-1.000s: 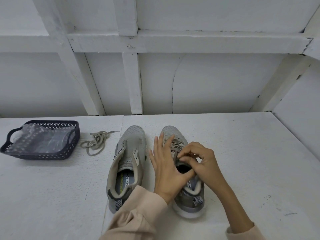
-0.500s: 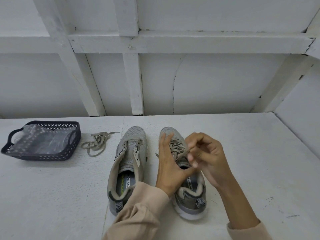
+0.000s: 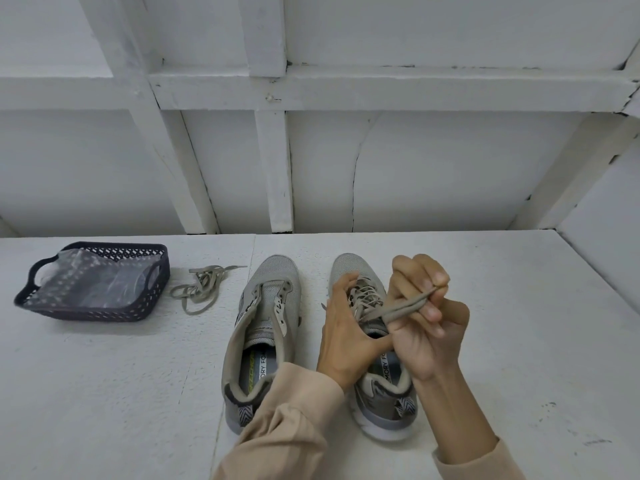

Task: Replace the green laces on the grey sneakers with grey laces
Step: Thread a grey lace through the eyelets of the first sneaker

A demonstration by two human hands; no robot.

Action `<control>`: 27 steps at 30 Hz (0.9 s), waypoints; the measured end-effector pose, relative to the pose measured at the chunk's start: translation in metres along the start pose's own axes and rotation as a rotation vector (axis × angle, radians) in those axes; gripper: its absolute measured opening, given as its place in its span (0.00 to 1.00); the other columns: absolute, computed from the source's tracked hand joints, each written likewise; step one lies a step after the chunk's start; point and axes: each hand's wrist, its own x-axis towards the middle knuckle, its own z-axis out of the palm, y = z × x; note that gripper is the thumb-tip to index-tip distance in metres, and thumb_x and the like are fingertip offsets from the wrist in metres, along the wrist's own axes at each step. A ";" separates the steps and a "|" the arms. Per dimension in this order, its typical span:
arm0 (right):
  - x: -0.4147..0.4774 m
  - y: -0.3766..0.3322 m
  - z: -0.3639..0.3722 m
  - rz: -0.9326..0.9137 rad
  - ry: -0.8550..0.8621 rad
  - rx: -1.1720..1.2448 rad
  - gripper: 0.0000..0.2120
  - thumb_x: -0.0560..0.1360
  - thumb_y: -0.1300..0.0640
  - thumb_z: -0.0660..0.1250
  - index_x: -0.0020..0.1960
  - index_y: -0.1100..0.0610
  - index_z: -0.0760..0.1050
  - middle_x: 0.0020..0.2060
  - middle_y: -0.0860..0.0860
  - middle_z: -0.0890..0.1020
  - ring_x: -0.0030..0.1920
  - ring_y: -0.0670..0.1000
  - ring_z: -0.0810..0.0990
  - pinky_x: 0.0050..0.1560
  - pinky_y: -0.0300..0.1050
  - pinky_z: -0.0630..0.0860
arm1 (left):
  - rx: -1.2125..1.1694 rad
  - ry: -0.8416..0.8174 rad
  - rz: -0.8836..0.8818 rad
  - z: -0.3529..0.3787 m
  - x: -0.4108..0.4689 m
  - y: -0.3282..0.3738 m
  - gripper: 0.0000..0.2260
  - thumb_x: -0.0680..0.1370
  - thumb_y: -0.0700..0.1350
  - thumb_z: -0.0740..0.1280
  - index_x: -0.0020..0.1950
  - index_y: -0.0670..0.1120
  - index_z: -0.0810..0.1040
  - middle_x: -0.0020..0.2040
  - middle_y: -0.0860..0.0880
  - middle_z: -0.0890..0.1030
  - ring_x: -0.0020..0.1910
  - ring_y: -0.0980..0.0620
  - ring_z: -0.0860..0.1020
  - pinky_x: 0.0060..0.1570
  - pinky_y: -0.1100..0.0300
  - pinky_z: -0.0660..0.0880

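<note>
Two grey sneakers stand side by side on the white table, toes pointing away. The left sneaker (image 3: 265,327) has no lace in its eyelets. The right sneaker (image 3: 381,403) still carries a greenish-grey lace (image 3: 403,307) across its front eyelets. My left hand (image 3: 346,330) grips the left side of the right sneaker, thumb across its opening. My right hand (image 3: 424,317) pinches a doubled length of that lace and holds it taut above the shoe. A loose lace (image 3: 199,287) lies tangled to the left of the sneakers.
A dark perforated basket (image 3: 93,311) holding a clear plastic bag sits at the far left of the table (image 3: 519,306). A white panelled wall rises right behind the table, and another closes it off at the right.
My right hand has risen from the shoe's tongue and drawn the lace up and to the right. My left hand stays on the sneaker.
</note>
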 end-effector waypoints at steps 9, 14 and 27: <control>-0.019 -0.021 -0.001 0.246 -0.217 -0.622 0.01 0.74 0.67 0.69 0.45 0.64 0.78 0.39 0.55 0.78 0.26 0.49 0.74 0.23 0.43 0.74 | -0.080 -0.075 -0.024 -0.005 0.000 -0.008 0.42 0.59 0.57 0.78 0.65 0.68 0.56 0.66 0.62 0.67 0.67 0.59 0.69 0.69 0.58 0.67; -0.024 -0.090 -0.001 0.810 -0.270 -1.202 0.20 0.77 0.50 0.68 0.51 0.70 0.79 0.39 0.64 0.79 0.31 0.52 0.78 0.23 0.45 0.70 | -0.419 0.015 -0.124 -0.026 -0.002 0.010 0.24 0.69 0.43 0.63 0.65 0.52 0.70 0.65 0.56 0.73 0.61 0.70 0.71 0.56 0.74 0.69; 0.019 -0.047 -0.090 0.297 0.723 -2.200 0.05 0.72 0.50 0.73 0.46 0.49 0.80 0.33 0.47 0.80 0.36 0.45 0.78 0.36 0.41 0.72 | 0.304 0.082 -0.097 -0.021 0.046 -0.017 0.06 0.79 0.47 0.66 0.53 0.51 0.82 0.49 0.50 0.80 0.45 0.51 0.79 0.51 0.53 0.76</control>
